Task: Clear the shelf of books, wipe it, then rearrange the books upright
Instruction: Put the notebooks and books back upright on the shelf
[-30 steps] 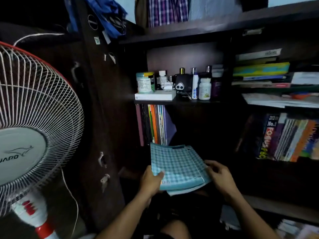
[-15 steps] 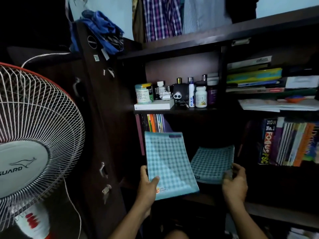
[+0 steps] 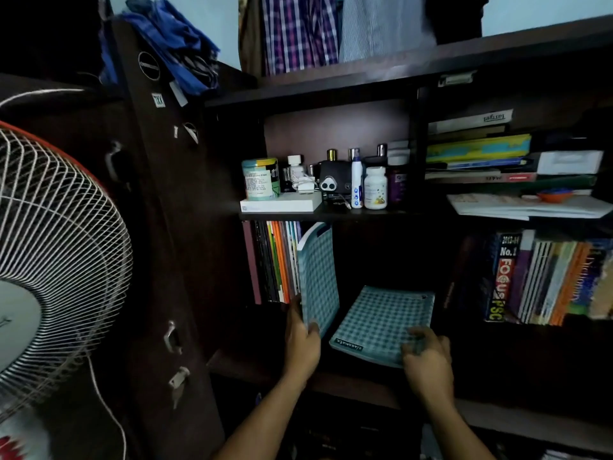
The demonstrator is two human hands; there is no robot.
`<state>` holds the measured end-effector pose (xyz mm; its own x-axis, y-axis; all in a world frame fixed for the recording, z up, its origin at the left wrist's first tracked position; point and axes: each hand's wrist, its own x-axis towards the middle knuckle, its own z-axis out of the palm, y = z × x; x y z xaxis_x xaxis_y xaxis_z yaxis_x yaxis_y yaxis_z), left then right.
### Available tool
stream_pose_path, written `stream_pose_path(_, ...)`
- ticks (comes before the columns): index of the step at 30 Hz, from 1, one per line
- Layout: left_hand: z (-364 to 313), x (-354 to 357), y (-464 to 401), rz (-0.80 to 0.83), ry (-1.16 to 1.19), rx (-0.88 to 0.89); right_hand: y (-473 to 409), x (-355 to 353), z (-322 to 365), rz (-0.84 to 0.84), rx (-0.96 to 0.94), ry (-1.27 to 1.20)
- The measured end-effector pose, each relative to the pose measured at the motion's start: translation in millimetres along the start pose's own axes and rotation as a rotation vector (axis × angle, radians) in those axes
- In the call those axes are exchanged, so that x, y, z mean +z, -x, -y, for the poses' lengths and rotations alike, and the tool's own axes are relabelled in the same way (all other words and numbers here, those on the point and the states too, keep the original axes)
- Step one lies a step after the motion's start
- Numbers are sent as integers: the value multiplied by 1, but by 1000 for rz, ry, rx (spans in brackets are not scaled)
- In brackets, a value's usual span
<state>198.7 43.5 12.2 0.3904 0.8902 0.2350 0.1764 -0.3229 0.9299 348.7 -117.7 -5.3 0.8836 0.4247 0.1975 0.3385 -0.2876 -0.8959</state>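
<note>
I see left hand (image 3: 302, 340) gripping a checked notebook (image 3: 317, 277) upright, long axis vertical, beside the upright books (image 3: 277, 260), right hand (image 3: 428, 356) fingers curled on the flat notebook (image 3: 381, 322) on the shelf (image 3: 358, 383).

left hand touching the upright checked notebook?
Touching. Head view: left hand grips the upright checked notebook's bottom edge, thumb and fingers wrapped around it.

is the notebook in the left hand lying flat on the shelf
No, the left hand holds its checked notebook upright against the standing books.
</note>
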Motion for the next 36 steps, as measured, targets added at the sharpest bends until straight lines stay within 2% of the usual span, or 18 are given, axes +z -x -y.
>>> stream_pose_path(5,-3,-4,-10,-35,-472,44,-8,-3,-2,96,-95,145)
stream_pose_path(7,-4,-4,-16,-61,-533,93,-23,-10,-6,121,-128,201)
stream_pose_path(15,22,28,-88,-189,-234,91,-46,-5,-20,94,-193,197)
stream_pose_path(19,42,48,-113,-191,-290,134,-51,-4,-24,66,-189,182)
stream_pose_path(23,36,55,-122,-232,-158,133,-51,-2,-25,57,-176,163)
stream_pose_path(29,32,51,-109,-449,-125,185,-50,-2,-24,46,-190,122)
stream_pose_path(32,30,50,-100,-388,-183,164,-47,-4,-23,55,-224,94)
stream_pose_path(36,20,49,-73,-101,-323,128,-41,-9,-17,58,-261,-30)
